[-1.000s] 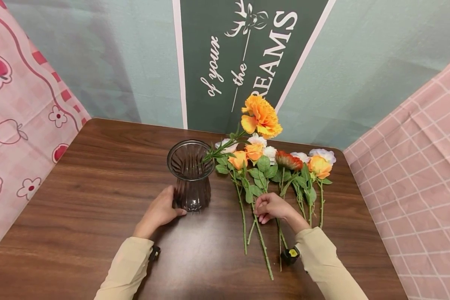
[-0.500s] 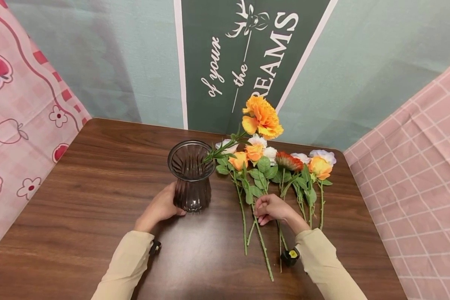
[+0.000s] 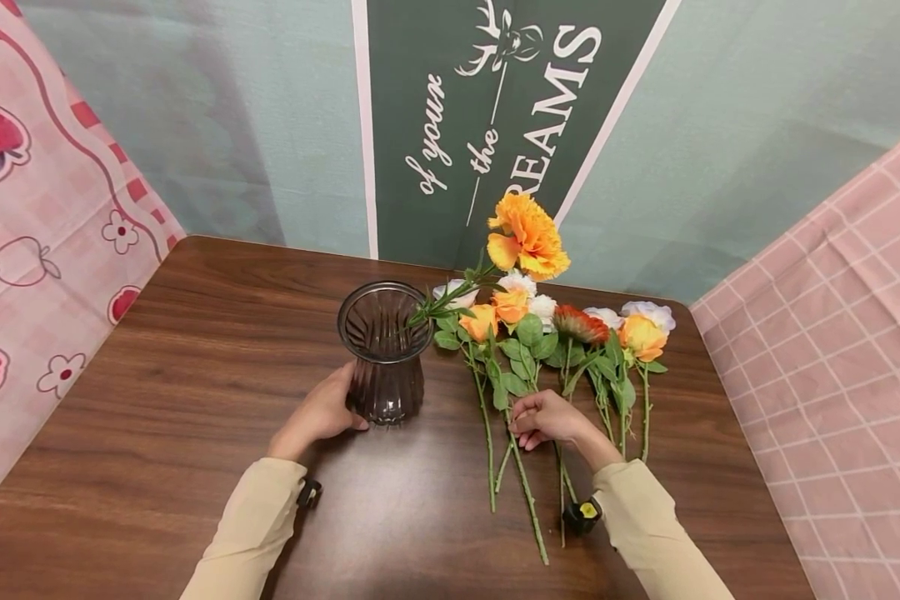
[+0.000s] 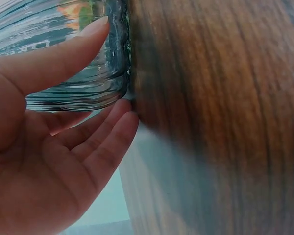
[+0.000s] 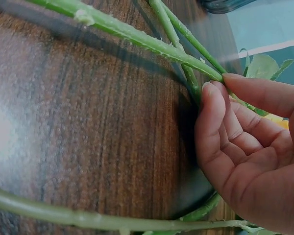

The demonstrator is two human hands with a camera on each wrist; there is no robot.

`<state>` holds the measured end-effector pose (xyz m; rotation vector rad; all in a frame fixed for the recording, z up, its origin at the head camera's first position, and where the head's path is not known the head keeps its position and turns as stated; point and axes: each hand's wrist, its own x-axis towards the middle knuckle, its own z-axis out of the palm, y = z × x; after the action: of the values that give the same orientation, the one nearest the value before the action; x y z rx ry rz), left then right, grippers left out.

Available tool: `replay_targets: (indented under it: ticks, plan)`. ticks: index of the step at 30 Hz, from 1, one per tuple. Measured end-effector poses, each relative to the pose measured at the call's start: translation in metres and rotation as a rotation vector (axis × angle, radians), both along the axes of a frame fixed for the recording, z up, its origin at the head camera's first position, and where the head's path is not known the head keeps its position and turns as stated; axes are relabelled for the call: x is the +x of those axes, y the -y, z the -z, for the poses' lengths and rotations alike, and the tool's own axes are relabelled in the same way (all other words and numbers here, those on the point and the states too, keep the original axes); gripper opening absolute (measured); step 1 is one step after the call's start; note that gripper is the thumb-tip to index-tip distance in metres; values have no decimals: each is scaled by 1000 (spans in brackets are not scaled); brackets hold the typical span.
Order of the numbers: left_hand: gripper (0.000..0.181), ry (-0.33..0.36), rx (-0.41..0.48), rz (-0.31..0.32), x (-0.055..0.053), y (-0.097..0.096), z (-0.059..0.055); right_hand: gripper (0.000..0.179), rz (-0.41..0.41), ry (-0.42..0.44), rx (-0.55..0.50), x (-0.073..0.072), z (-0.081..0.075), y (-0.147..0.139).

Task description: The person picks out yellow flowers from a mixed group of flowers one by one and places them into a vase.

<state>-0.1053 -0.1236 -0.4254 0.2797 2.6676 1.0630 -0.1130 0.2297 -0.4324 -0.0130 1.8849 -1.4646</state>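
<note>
Nearest are two beige sleeves, left (image 3: 251, 521) and right (image 3: 654, 523), each with one black wrist device at the cuff, left (image 3: 310, 493) and right (image 3: 582, 515). Beyond them, on the brown wooden surface (image 3: 195, 375), green stems point nearward; they overlap too much to count surely.

The right hand (image 3: 546, 419) pinches one stem (image 3: 527, 493) between thumb and index fingertip, its other fingers curled in. To the left, the left hand (image 3: 318, 414) grips the lower part of one dark ribbed glass vase (image 3: 387, 382), thumb on the near side. The vase stands upright at the middle of the surface, and one large orange flower (image 3: 531, 240) leans from its mouth toward the far right.

Right of the vase lies a row with nine visible heads: three orange roses (image 3: 479, 322), two white flowers (image 3: 543, 310), three pale lilac flowers (image 3: 648, 315) and one red-orange flower (image 3: 581, 323).

Farthest, one dark green panel (image 3: 435, 50) with white lettering and one deer's head hangs between two pink cloths, left (image 3: 60, 275) and right (image 3: 847, 333).
</note>
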Motion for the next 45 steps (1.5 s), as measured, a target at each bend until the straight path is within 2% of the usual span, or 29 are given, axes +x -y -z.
replay_targets:
  ticks: [19, 24, 38, 45]
  plan:
    - [89, 13, 2, -39, 5, -3, 2, 7, 14, 3, -31, 1, -1, -1]
    - [88, 10, 17, -72, 7, -5, 2, 4, 21, 12, -36, 1, 1, -1]
    - [77, -14, -16, -150, 8, -11, 2, 5, 25, 29, -48, 1, 0, -1]
    - [78, -4, -63, -189, 10, -14, 2, 4, 28, 36, -58, 1, -1, 0]
